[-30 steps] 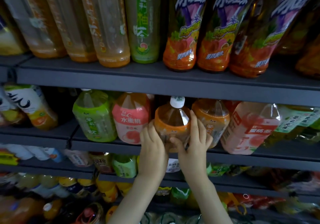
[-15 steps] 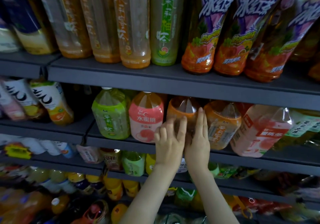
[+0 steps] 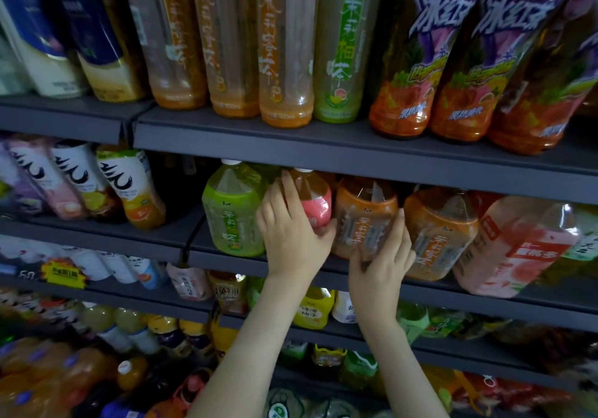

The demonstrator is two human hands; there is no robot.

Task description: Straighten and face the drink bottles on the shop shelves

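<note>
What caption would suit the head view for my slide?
Left hand grips a pink-labelled plastic bottle; right hand holds the orange-labelled plastic bottle beside it.

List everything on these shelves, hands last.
Tall tea bottles: three, amber, top shelf.
Tall green bottle: one, green, beside those.
Iced tea bottles: three, purple over orange, top shelf right.
Navy-labelled bottles: at least two, navy, top shelf left.
Brush-mark bottles: at least three, white labels, middle shelf left.
Squat green bottle: one, green, middle shelf.
Pink-labelled bottle: one, pink, beside it.
Orange bottles: two, orange, middle shelf.
Peach bottle: one, pink, far right.
Lower bottles: many, mixed, blurred.
Hands: left hand grips pink-labelled bottle; right hand holds left orange bottle.
</note>
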